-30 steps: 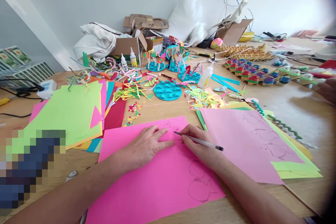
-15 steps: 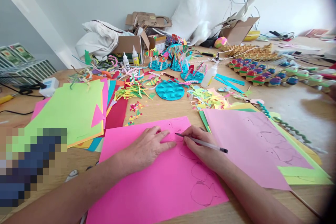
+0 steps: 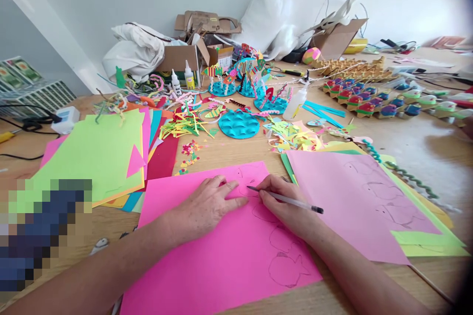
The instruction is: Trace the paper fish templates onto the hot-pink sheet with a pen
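Observation:
A bright pink sheet [image 3: 207,266] lies on the table in front of me, with pencil-like fish outlines [image 3: 286,269] along its right side. My left hand [image 3: 207,204] rests flat on its upper part, fingers apart, holding nothing. In my right hand [image 3: 281,202] is a slim grey pen [image 3: 295,201], pinched near its tip, which touches the pink sheet close to my left fingertips. To the right, a pale pink sheet [image 3: 332,197] with more fish drawings lies over green and yellow paper.
Stacked coloured paper [image 3: 92,152] lies at the left. Further back are paper scraps [image 3: 295,135], a scalloped blue disc [image 3: 239,124], glue bottles [image 3: 189,78], a clear bottle [image 3: 294,103], painted egg-carton pieces [image 3: 360,103] and a cardboard box [image 3: 179,61]. A pixelated patch covers the lower left.
The view has shifted slightly. My right hand and the pen have moved very little, with the tip still at the upper part of the pink sheet. My left hand stays in place.

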Available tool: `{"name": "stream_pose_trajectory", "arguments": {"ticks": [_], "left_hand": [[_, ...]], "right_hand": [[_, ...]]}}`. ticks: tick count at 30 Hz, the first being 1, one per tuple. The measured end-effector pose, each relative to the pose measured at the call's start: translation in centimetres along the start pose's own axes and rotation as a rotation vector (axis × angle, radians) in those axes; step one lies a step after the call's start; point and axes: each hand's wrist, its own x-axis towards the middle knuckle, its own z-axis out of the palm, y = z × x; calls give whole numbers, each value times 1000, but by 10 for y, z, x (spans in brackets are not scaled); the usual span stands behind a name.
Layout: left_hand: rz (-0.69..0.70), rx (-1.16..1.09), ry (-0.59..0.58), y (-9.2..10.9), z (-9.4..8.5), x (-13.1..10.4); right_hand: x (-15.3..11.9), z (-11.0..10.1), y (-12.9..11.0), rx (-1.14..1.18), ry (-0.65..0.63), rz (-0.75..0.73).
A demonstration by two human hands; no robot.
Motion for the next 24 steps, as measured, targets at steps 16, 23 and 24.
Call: {"name": "stream_pose_trajectory", "arguments": {"ticks": [16, 23, 24], "left_hand": [[6, -9, -13, 0, -4, 1], [-3, -4, -19, 1, -6, 1], [-5, -2, -18, 1, -6, 1]], "right_hand": [[-2, -5, 3, 110, -60, 6], [-3, -6, 2, 167, -44, 25], [-2, -5, 3, 165, -28, 26]]}}
